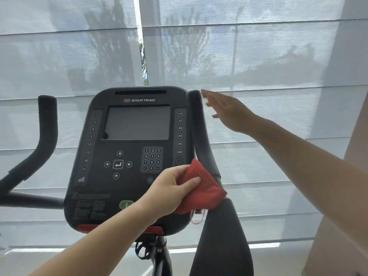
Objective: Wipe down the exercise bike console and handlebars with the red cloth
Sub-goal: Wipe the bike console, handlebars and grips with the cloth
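**Left hand holds red cloth at console's lower right; right hand open by handlebar top**

The left hand (pixel 173 188) comes in from bottom left and grips the red cloth (pixel 202 193). The thumb lies flat across the front of the cloth, and the other fingers are curled behind it, mostly hidden. The cloth is bunched or folded. It sits at the lower right edge of the console (pixel 89 198) and overlaps the base of the right handlebar (pixel 198 126), where the bar bends. A thin pink loop (pixel 196 219) hangs from the bottom of the cloth.

The right hand (pixel 229 112) reaches in from the right, holding nothing. Its fingers are straight and loosely fanned. The topmost fingertip is just beside the top end of the right handlebar; I cannot tell if it touches.

The console is dark, upright and tilted back. It has a blank grey screen (pixel 137 122) in its upper half and a number keypad (pixel 152 159) below that, toward the right. A green button (pixel 125 204) sits low on the face, just left of the left wrist. The left handlebar (pixel 47 124) stands well apart on the far side, with neither hand on it.

Pale window blinds (pixel 258 56) fill the background.
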Action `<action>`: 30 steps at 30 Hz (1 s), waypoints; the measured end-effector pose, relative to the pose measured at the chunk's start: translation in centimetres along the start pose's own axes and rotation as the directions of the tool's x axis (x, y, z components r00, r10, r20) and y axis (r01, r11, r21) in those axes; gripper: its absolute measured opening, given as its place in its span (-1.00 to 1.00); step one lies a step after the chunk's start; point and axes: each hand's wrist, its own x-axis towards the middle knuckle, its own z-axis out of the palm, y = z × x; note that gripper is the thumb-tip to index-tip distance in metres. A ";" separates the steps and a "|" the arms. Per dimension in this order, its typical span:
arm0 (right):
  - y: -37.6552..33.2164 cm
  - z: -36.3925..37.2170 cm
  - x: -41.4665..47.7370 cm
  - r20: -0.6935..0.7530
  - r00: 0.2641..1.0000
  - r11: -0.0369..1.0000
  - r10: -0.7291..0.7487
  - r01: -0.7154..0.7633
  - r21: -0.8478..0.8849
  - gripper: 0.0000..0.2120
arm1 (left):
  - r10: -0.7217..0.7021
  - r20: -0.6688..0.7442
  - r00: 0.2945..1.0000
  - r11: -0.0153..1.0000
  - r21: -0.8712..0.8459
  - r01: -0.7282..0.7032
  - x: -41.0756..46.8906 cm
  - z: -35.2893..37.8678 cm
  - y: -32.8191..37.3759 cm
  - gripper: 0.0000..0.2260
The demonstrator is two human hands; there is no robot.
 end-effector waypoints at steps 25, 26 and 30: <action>-2.7 -2.9 -14.7 -0.006 0.977 0.971 0.214 -0.212 0.114 -0.61 | 0.335 0.041 0.941 0.873 0.362 -0.327 -3.3 1.5 4.5 -0.76; -2.8 -2.9 -15.1 -0.015 0.976 0.969 0.218 -0.215 0.122 -0.63 | 0.322 0.084 0.943 0.858 0.396 -0.328 -3.8 2.1 4.3 -0.74; -2.7 -2.5 -16.8 0.001 0.970 0.966 0.242 -0.240 0.099 -0.72 | 0.262 0.129 0.956 0.861 0.417 -0.292 -5.1 3.9 2.4 -0.55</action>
